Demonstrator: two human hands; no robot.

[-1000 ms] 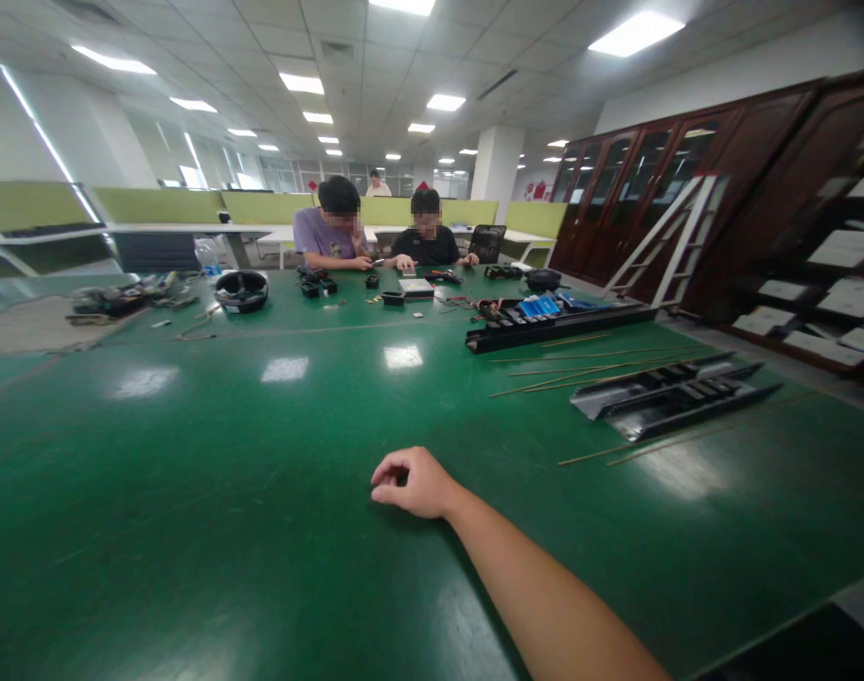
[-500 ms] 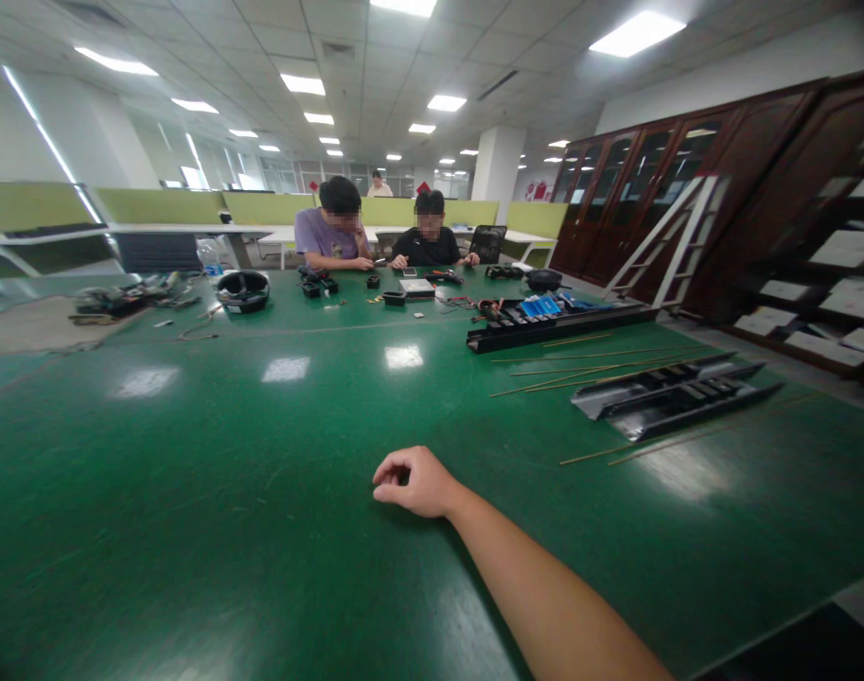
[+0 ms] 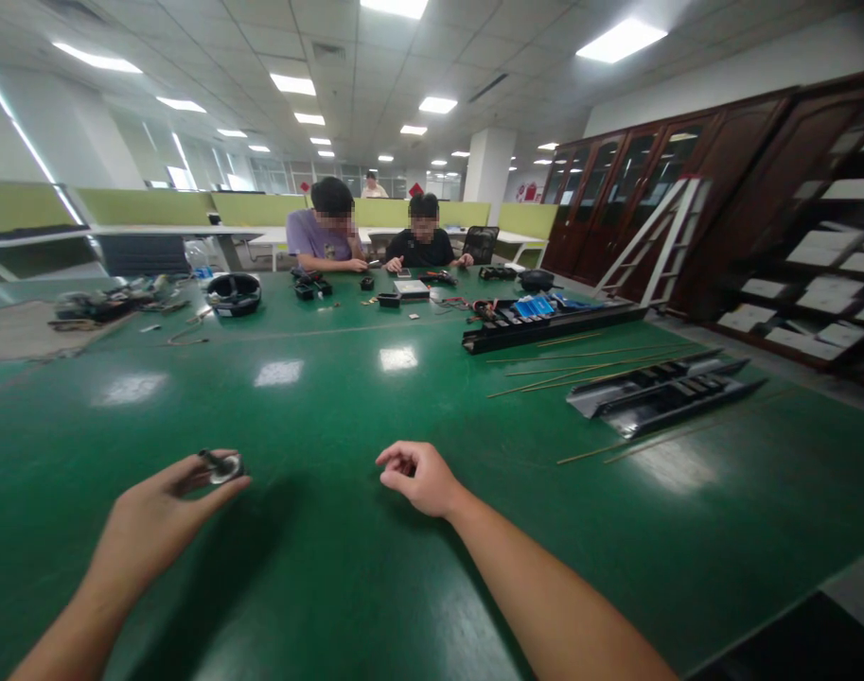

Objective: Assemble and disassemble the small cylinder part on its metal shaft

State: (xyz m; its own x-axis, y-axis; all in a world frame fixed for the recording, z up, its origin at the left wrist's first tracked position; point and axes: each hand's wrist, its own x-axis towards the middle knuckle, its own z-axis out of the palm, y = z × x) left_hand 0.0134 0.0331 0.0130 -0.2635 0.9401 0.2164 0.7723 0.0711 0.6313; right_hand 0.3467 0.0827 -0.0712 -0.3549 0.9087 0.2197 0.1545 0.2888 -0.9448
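Between the thumb and fingers of my left hand [image 3: 144, 520] is a small round metal part with a dark stub [image 3: 224, 467], raised above the green table [image 3: 318, 567]. Its exact kind is too small to make out. My right hand [image 3: 418, 478] rests on or just over the table, to the right of my left one. Its fingers curl loosely, with a gap between thumb and forefinger, and I see nothing in it.
Thin brass-coloured rods [image 3: 537, 383] and black metal channels [image 3: 677, 402] lie to the right. Behind them a long black rail [image 3: 545, 326] holds blue pieces. Two people sit across the table near small black parts [image 3: 389, 299]. A black headset-like item [image 3: 233, 295] stands far left.
My left hand has come into view from the lower left, holding the small metal part. My right hand stays in place, its fingers slightly more curled. The view has shifted slightly.
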